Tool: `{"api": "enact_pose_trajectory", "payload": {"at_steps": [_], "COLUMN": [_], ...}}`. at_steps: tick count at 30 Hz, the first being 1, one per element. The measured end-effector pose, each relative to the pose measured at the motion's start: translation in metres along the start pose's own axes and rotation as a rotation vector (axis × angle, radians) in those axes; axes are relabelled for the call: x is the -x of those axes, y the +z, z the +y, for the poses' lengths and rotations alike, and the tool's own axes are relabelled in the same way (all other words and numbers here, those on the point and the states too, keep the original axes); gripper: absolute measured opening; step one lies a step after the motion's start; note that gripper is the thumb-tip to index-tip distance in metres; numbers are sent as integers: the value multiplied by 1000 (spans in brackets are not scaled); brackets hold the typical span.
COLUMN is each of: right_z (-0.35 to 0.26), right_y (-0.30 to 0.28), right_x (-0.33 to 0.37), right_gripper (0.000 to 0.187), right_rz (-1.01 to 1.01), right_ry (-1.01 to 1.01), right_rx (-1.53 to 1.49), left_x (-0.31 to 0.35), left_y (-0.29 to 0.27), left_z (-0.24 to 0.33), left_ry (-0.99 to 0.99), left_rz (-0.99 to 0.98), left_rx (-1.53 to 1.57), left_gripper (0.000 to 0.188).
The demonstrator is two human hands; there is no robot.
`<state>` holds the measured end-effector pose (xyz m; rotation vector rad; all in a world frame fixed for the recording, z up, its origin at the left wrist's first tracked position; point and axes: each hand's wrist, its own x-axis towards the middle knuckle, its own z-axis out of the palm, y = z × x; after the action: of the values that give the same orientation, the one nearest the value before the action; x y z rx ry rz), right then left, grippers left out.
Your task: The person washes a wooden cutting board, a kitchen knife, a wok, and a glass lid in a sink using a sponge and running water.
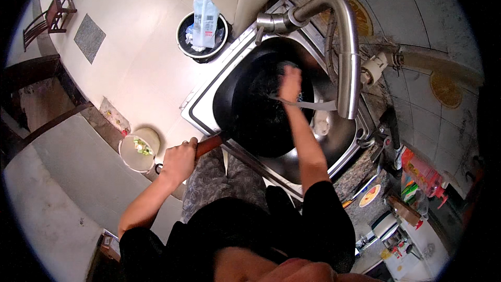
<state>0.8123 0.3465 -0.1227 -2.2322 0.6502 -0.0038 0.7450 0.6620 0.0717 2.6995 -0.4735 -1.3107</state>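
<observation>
My left hand [180,160] is closed around the brown wooden handle [210,144] of a large black wok [255,120]. The wok rests tilted in a stainless steel sink [201,105]. Inside the wok, my right hand [290,84] is bent inward against its far right part, slightly blurred. At its fingertips is a small greyish patch, perhaps a scrubber, too blurred to name. From the steel faucet [348,83] a stream of water [315,105] runs across my right wrist into the wok. A pale lump [322,124] lies in the sink beside the wok.
Beyond the sink's left edge stands a bin [180,42] with a pale blue packet [205,18]. A white bucket [125,151] holding food scraps is left of my left hand. A red-labelled bottle [425,172] and other kitchen items crowd the counter at right. Wooden chairs stand far left.
</observation>
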Motion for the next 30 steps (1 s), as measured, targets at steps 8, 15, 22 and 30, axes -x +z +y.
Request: {"api": "enact_pose_trajectory", "payload": {"at_steps": [8, 15, 22, 30], "right_z": [10, 24, 53, 36], "right_y": [47, 10, -11, 43], "right_x": [46, 92, 7, 3], "right_gripper": [33, 45, 24, 14], "right_rz": [45, -22, 210, 149], "right_ry": [-552, 580, -358, 13], "right_rx": [165, -657, 181, -468], "left_x": [-8, -6, 1, -4], "left_y": [-3, 5, 2, 0], "left_z": [2, 2, 3, 7], "left_ry": [81, 50, 64, 98], "left_rz": [-6, -16, 8, 50], "left_rx": [-18, 53, -11, -53], "left_gripper": [23, 23, 22, 18]}}
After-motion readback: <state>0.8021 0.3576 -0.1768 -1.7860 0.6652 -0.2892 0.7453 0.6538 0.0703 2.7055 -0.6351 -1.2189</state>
